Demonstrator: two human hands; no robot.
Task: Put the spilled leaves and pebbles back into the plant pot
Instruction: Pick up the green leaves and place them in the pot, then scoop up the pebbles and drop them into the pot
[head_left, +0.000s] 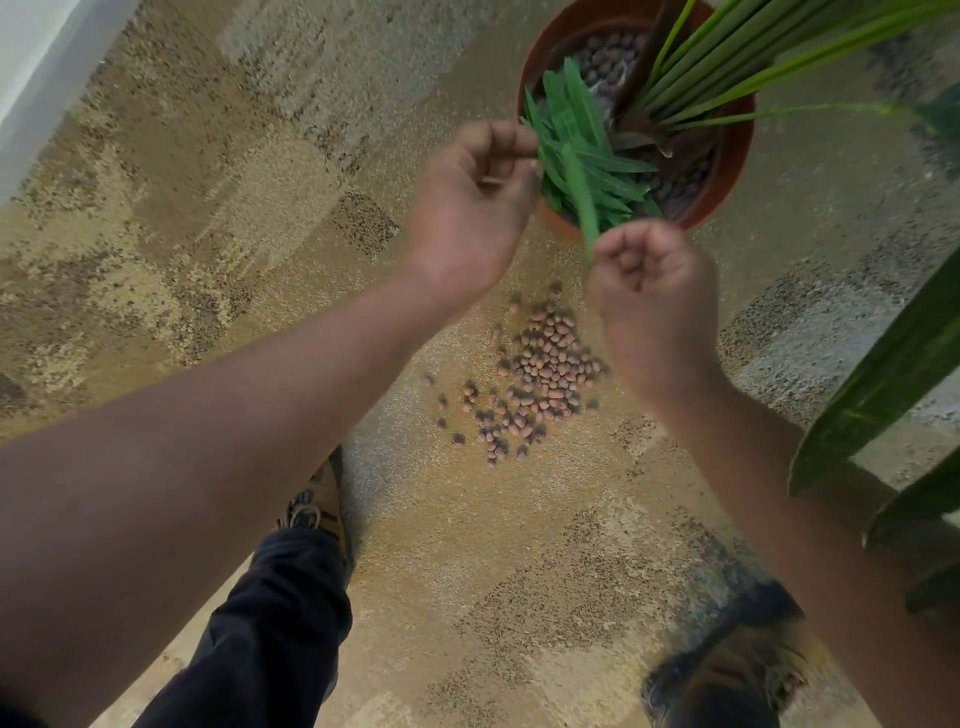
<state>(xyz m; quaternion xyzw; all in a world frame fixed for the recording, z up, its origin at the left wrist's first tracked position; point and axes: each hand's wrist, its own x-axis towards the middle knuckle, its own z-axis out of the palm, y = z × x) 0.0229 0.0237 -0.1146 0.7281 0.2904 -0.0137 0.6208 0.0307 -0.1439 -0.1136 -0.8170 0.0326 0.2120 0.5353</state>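
Observation:
A terracotta plant pot (737, 150) stands on the carpet at the top right, with dark pebbles and a green plant in it. A bunch of loose green leaves (582, 150) hangs over the pot's near side. My left hand (467, 208) pinches the leaves at their left edge, just left of the pot. One long leaf (584, 208) runs down to my right hand (649, 306), which is closed on its lower end, just in front of the pot. A heap of brown pebbles (540, 374) lies spilled on the carpet between my forearms.
The floor is patterned tan carpet (260, 208). A large dark green leaf (883, 374) of another plant reaches in at the right. My shoes (317, 509) and dark trouser leg are below. A white wall edge (31, 78) is at the top left.

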